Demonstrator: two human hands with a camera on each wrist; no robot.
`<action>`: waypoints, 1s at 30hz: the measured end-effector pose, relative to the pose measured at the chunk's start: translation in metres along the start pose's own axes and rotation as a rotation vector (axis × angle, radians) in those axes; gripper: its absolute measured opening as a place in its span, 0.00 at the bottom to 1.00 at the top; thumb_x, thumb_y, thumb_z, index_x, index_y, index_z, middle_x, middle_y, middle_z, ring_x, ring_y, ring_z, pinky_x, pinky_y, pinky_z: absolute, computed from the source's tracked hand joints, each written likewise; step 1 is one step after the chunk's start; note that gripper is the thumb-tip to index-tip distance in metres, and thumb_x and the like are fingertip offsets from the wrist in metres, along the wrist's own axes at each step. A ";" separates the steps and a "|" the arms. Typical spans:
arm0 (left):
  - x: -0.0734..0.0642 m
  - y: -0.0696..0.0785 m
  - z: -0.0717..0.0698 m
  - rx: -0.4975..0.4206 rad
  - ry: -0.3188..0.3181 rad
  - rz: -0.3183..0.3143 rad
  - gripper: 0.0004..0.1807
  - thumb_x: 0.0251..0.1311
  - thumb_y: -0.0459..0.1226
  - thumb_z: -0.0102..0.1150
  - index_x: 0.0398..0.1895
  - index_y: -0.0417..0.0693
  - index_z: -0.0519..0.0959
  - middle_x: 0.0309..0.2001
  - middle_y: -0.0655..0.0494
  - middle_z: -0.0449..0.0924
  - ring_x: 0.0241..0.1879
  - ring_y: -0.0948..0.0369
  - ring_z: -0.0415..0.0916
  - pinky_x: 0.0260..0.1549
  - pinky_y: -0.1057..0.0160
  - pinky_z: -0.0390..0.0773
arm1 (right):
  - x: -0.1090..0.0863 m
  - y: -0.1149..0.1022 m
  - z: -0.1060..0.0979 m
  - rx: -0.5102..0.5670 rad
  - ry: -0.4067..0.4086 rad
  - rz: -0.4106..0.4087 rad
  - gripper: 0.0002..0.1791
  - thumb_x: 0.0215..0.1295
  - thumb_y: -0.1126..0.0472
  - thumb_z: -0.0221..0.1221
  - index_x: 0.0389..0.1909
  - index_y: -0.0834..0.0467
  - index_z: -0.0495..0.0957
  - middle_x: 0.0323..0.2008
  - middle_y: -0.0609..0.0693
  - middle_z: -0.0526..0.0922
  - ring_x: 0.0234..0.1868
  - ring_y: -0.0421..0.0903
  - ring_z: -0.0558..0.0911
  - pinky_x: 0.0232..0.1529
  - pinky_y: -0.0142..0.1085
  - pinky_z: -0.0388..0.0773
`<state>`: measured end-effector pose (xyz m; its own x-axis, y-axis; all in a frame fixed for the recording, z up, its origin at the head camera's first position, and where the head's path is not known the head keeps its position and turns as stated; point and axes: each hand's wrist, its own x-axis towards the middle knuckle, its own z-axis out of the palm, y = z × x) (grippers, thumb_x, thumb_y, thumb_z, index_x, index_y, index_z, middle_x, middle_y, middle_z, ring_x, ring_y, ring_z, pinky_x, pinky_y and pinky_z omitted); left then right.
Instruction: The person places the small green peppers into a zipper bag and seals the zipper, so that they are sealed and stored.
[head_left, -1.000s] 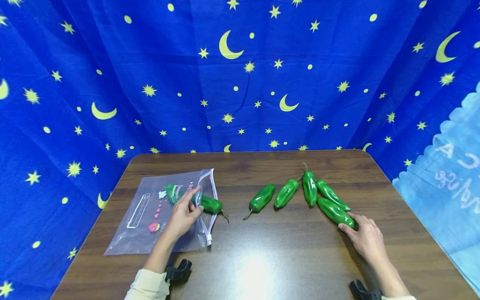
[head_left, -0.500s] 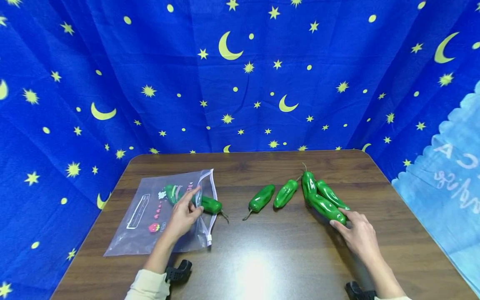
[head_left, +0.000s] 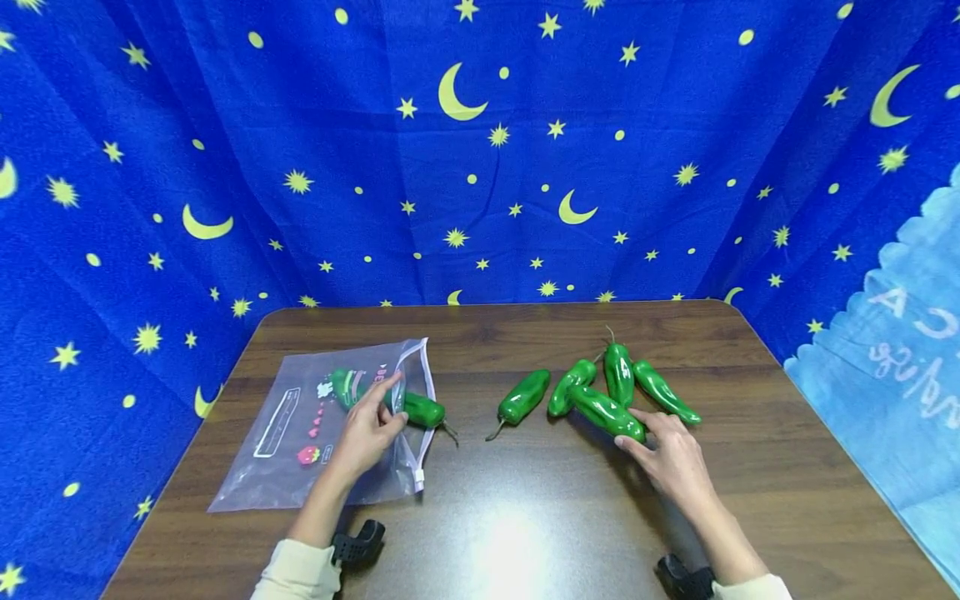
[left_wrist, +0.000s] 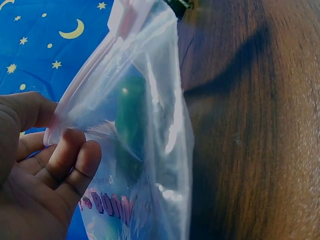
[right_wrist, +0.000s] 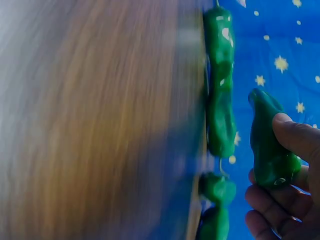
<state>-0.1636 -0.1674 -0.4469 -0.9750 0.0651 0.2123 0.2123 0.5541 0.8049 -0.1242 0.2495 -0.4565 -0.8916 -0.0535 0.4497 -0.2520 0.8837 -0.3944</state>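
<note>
A clear zip bag (head_left: 262, 492) with pink print lies on the left of the table, its mouth facing right. My left hand (head_left: 366, 432) pinches the bag's upper layer near the mouth; the left wrist view shows thumb and fingers on the plastic edge (left_wrist: 60, 117). One green pepper (head_left: 423, 410) is partly inside, its stem end sticking out past the zip. My right hand (head_left: 671, 462) grips another green pepper (head_left: 606, 412) by one end, thumb against fingers. In the right wrist view this pepper (right_wrist: 270, 142) is held above the tabletop.
Several more green peppers lie across the table: one left of centre (head_left: 523, 397), one partly covered by the held pepper (head_left: 576, 375), one upright-pointing (head_left: 619, 372) and a thin one (head_left: 664, 392). A blue star-and-moon curtain (head_left: 375, 167) hangs behind the wooden table (head_left: 540, 483).
My right hand has carried its pepper leftward, from beside the thin pepper to over the pepper nearer the centre. The left hand and bag have stayed in place.
</note>
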 end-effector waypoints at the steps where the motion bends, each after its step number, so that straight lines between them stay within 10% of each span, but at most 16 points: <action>1: 0.000 0.000 0.000 0.000 -0.001 -0.001 0.36 0.49 0.28 0.61 0.66 0.45 0.66 0.33 0.46 0.72 0.20 0.71 0.65 0.17 0.71 0.69 | 0.000 -0.003 0.002 0.003 -0.002 -0.005 0.26 0.44 0.59 0.71 0.47 0.64 0.80 0.37 0.58 0.84 0.35 0.50 0.77 0.31 0.45 0.72; 30: -0.001 0.001 0.000 -0.025 -0.014 -0.037 0.37 0.50 0.29 0.61 0.67 0.48 0.65 0.33 0.47 0.72 0.20 0.69 0.65 0.17 0.70 0.71 | 0.021 -0.084 0.053 0.056 -0.070 -0.154 0.25 0.45 0.52 0.71 0.44 0.61 0.82 0.37 0.54 0.85 0.37 0.48 0.80 0.35 0.43 0.76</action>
<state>-0.1620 -0.1666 -0.4461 -0.9830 0.0564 0.1747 0.1775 0.5358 0.8255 -0.1416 0.1495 -0.4568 -0.8644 -0.2205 0.4518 -0.4067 0.8351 -0.3704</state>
